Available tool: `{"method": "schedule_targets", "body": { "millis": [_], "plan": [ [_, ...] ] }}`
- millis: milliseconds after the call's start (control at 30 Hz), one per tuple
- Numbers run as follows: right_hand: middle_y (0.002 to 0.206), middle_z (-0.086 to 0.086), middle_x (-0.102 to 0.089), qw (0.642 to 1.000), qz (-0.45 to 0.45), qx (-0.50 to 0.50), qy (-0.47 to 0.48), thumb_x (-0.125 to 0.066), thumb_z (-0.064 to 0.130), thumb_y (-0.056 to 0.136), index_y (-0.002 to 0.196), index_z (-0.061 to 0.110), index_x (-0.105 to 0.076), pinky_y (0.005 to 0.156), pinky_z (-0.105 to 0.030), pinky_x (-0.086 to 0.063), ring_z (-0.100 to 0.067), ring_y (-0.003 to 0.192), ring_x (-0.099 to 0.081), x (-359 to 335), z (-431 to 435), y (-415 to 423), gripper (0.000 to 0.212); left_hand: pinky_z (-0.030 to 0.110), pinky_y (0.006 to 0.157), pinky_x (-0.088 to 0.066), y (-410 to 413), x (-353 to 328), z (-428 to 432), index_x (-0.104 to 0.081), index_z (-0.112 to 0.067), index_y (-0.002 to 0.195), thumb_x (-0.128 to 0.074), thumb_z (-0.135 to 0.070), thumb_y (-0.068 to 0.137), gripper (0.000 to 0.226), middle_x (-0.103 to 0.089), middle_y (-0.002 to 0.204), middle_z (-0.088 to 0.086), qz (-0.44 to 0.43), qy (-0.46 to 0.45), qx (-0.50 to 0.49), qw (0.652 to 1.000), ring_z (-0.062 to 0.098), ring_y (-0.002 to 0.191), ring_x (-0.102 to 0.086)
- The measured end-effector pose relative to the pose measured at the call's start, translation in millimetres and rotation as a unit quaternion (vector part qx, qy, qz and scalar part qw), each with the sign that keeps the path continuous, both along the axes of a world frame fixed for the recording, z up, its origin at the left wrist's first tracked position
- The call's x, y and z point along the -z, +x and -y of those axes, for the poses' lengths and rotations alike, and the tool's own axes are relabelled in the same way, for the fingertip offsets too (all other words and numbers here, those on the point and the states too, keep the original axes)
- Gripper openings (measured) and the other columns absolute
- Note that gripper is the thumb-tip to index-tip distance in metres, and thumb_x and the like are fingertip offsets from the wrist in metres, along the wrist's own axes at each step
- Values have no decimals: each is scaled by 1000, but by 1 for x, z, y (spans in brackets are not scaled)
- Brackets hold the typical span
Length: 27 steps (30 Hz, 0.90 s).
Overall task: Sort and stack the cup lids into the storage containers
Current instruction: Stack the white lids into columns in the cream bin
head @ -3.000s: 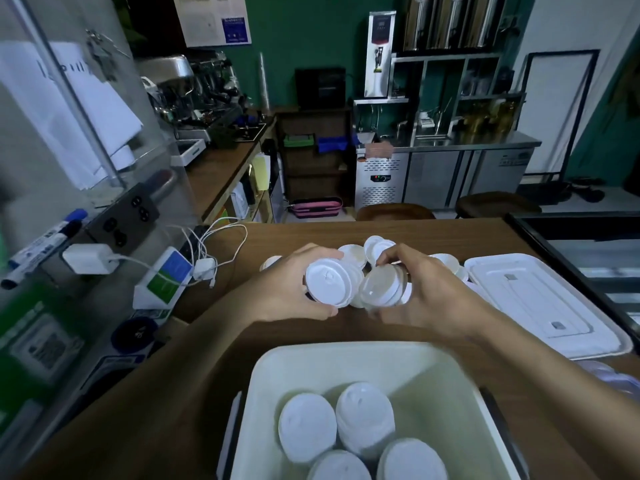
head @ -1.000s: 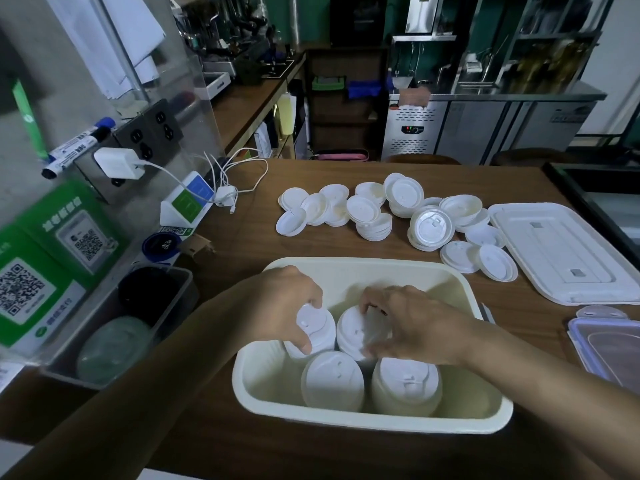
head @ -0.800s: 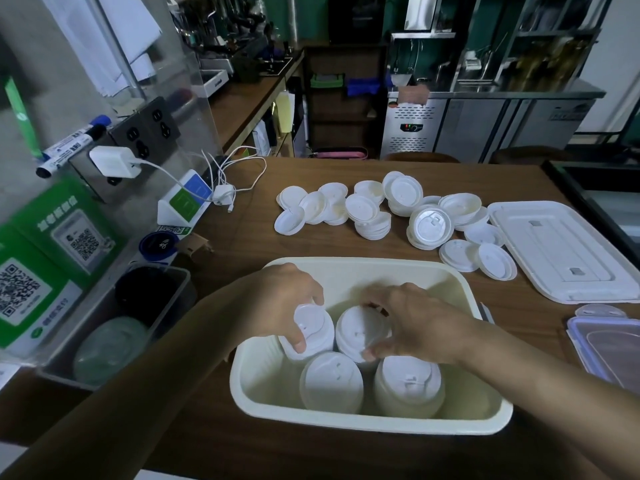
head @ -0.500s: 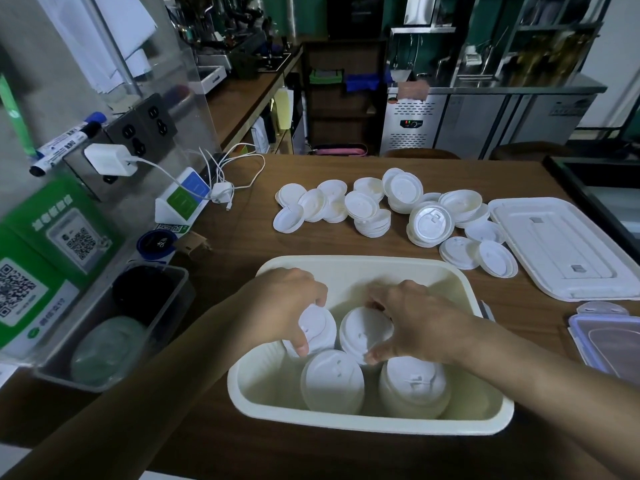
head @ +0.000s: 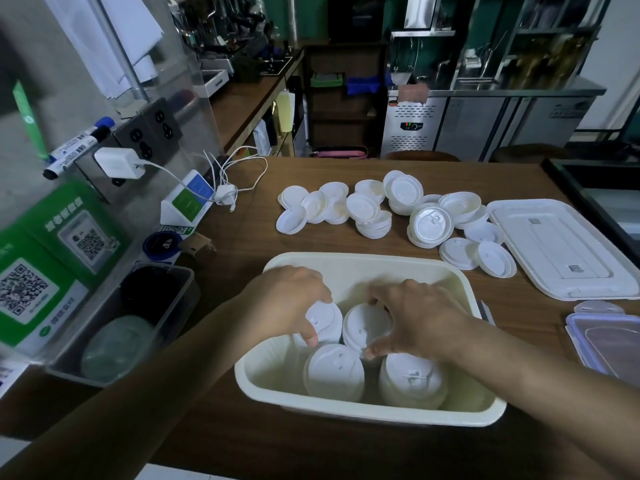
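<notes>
left hand (head: 287, 303) & right hand (head: 415, 320) each seem curled round a lid stack (head: 323, 322) at back of the bin (head: 363, 414), crooked release prob topples em.

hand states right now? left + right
Left hand: grips the rear-left lid stack in the tub.
Right hand: grips the rear-right lid stack.

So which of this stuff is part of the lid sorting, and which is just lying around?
Job: left hand and right hand, each gripping one of the stacks in the tub; loose lids; tub cover.
Lying about: charger, markers, QR signs.
</notes>
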State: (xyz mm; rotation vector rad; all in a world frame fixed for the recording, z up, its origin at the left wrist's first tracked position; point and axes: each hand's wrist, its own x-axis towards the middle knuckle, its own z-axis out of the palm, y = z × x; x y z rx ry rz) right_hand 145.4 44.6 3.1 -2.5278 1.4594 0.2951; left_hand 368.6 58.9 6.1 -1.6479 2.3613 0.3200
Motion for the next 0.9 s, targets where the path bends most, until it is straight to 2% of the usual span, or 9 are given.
{"method": "schedule_targets", "body": {
  "millis": [100,233,333,400,533,633,700,767,900],
  "plan": [
    [114,5,-63,1000,-6,11,2,-73,81,67,125,34,-49,84,-37,-48,-21,107,-61,-1,-1,-2,78,26,89,-42,2,-2,0,-55,-36,147,-83,-55,80,75,-54,127,-16,-8,3,4,1000,10,121,-50],
    [116,11,-62,1000,4,17,-16,-70,83,68,123,34,-52,81,-36,-42,-20,109,-60,-8,-4,-4,76,29,99,-43,6,-13,2,-53,-32,148,-83,-54,81,77,-54,133,-13,-31,11,13,999,10,127,-46],
    [123,17,-61,998,49,21,-18,-72,79,70,128,38,-52,88,-35,-45,-15,115,-59,-15,-3,-6,74,24,87,-40,12,-27,11,-57,-34,142,-85,-55,78,73,-57,125,-17,-71,-5,27,997,1,110,-44],
    [113,20,-63,995,100,26,-10,-73,76,71,123,38,-57,88,-33,-50,-8,103,-61,-22,1,-7,66,21,82,-44,17,-37,19,-63,-34,135,-87,-57,75,68,-59,114,-19,-107,-12,38,993,-2,99,-51],
    [86,18,-65,979,201,30,-33,-80,64,75,105,33,-66,73,-31,-56,-1,75,-62,-39,19,-1,45,19,77,-54,29,-57,37,-74,-32,120,-87,-54,76,51,-66,101,-17,-204,-22,37,978,-1,88,-65],
    [76,16,-65,961,266,39,-64,-85,50,78,95,25,-69,64,-29,-54,-2,69,-63,-47,40,8,34,11,68,-50,43,-60,56,-76,-31,115,-84,-48,83,38,-71,95,-16,-261,-32,10,965,-2,84,-68],
    [76,17,-64,956,280,47,-75,-85,47,78,96,25,-69,65,-28,-53,-1,69,-63,-48,57,14,32,9,68,-48,53,-53,71,-77,-29,115,-82,-45,86,34,-73,93,-15,-293,-40,-5,955,-2,84,-69],
    [82,16,-66,960,265,54,-76,-83,50,76,100,27,-68,71,-30,-54,-2,74,-65,-44,76,18,36,9,70,-49,62,-42,89,-77,-28,117,-82,-44,87,34,-74,93,-14,-300,-44,-18,953,-2,85,-69],
    [100,7,-67,961,254,101,-41,-71,49,75,120,23,-66,83,-32,-52,-18,94,-66,-23,119,17,53,20,83,-54,67,-13,129,-74,-30,120,-82,-43,88,36,-71,99,-14,-296,-49,-23,954,-3,90,-67]
  ]
}}
